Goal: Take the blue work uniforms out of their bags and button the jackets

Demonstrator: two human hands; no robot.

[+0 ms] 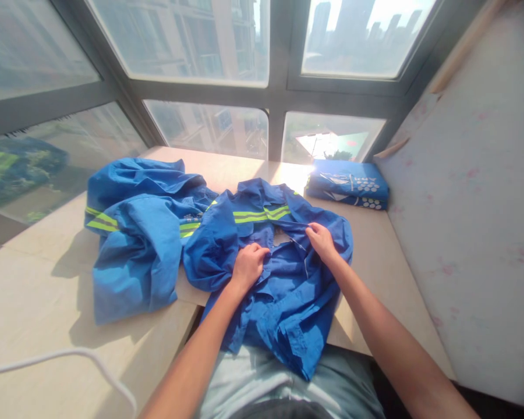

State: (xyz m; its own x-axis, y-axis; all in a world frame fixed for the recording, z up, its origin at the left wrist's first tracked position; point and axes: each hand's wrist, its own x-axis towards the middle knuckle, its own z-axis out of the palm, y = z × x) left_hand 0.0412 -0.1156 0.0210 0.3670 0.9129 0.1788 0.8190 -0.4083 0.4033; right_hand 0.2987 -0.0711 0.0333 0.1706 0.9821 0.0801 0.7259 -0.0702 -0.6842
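Our left hand (248,266) and right hand (322,241), set apart, pinch the blue jacket (283,302), seemingly to hold its front open.

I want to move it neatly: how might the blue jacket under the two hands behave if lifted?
The blue jacket would probably flop, since its cloth bunches in loose folds and its lower part droops past the edge of the table. Its front would likely gape, lying parted between the left hand and right hand.
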